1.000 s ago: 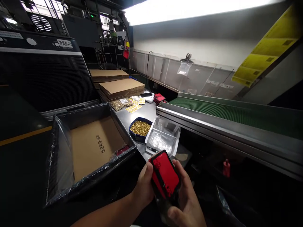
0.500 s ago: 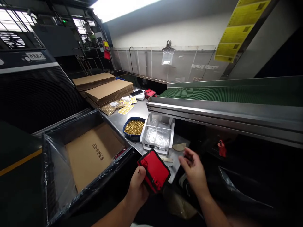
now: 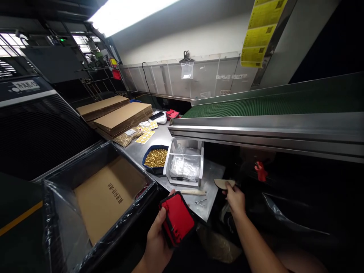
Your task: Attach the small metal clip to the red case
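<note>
My left hand (image 3: 156,239) is closed round a flat red case with a black rim (image 3: 178,218), held low in front of me beside the lined carton. My right hand (image 3: 234,197) reaches forward to the near corner of the steel bench, its fingers pinching the edge of a small tan oval piece (image 3: 223,183) that lies there. A thin tool with a pale handle (image 3: 193,192) and small metal bits (image 3: 200,202) lie on the bench between the two hands.
A plastic-lined cardboard carton (image 3: 62,197) stands at the left. On the steel bench (image 3: 212,172) are a blue tray of brass parts (image 3: 155,157), a white bin of clear bags (image 3: 185,163), flat cardboard stacks (image 3: 122,117) and yellow stickers. A green conveyor (image 3: 270,106) runs along the right.
My right hand let go of the red case and moved forward and right to the tan piece on the bench corner. The left hand kept the case and lowered it slightly.
</note>
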The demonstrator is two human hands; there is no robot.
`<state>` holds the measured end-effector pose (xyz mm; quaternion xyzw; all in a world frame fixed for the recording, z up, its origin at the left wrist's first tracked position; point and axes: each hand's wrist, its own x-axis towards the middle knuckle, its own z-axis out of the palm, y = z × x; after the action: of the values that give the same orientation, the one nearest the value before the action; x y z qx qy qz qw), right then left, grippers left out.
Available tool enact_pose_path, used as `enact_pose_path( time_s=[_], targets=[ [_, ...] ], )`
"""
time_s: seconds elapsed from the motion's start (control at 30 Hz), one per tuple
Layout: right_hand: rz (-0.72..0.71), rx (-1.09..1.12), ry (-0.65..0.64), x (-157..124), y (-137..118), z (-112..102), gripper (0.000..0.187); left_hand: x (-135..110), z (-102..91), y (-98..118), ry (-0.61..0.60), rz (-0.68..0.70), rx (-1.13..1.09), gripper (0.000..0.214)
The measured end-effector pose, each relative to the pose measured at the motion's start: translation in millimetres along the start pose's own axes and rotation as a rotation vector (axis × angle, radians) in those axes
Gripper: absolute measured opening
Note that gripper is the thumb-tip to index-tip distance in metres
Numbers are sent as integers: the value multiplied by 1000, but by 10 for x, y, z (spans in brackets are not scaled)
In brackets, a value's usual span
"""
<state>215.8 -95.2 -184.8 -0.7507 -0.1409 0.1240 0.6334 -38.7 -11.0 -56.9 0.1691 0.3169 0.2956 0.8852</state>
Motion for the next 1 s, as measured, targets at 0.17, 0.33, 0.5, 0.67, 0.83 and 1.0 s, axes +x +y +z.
enact_pose_path(
  time_s=[0.17, 0.33, 0.5, 0.67, 0.83, 1.0],
  targets=[
    [241, 245, -175, -672, -611, -74, 37, 58, 98, -88, -46, -40, 23, 65],
    [-59, 172, -483, -1174, -1227, -108, 24, 106, 86, -154, -67, -54, 127, 69],
    [-301, 164, -668, -1192, -1348, -71, 15, 74, 87, -147, -91, -43, 210, 67],
    [-334, 112, -599, -1186, -1305, -55, 13, 60, 124, -129, -74, -49, 282, 63],
    [-333, 121, -595, -1239, -1260, -52, 12, 83, 80, -151, -93, -35, 323, 63],
    [-371, 131, -561, -1273, -1237, -68, 15, 111, 61, -184, -100, 20, 442, 63]
  ],
)
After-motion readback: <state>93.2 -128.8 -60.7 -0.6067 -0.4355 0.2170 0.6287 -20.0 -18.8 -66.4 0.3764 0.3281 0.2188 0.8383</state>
